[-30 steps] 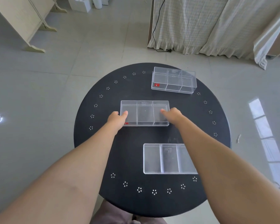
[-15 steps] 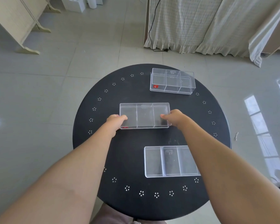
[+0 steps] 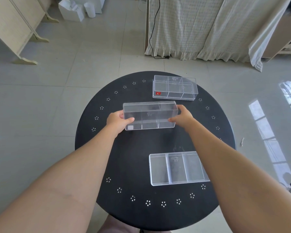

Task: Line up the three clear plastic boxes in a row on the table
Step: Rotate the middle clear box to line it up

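Note:
Three clear plastic boxes with inner dividers are on or above a round black table (image 3: 128, 165). The middle box (image 3: 149, 116) is tilted up on its long edge, held at both ends: my left hand (image 3: 118, 121) grips its left end, my right hand (image 3: 183, 116) its right end. A far box (image 3: 174, 87) with a red sticker lies flat at the table's back right. A near box (image 3: 176, 168) lies flat at the front right, partly hidden by my right forearm.
The table stands on a grey tiled floor (image 3: 40, 101). Curtains (image 3: 200, 27) and a black cable (image 3: 154, 31) hang behind it. A cream wooden stand (image 3: 18, 34) is at the far left, white items (image 3: 76, 9) beyond it.
Both hands closed on the ends of the middle box and tipped it up from lying flat, so its long side now faces me.

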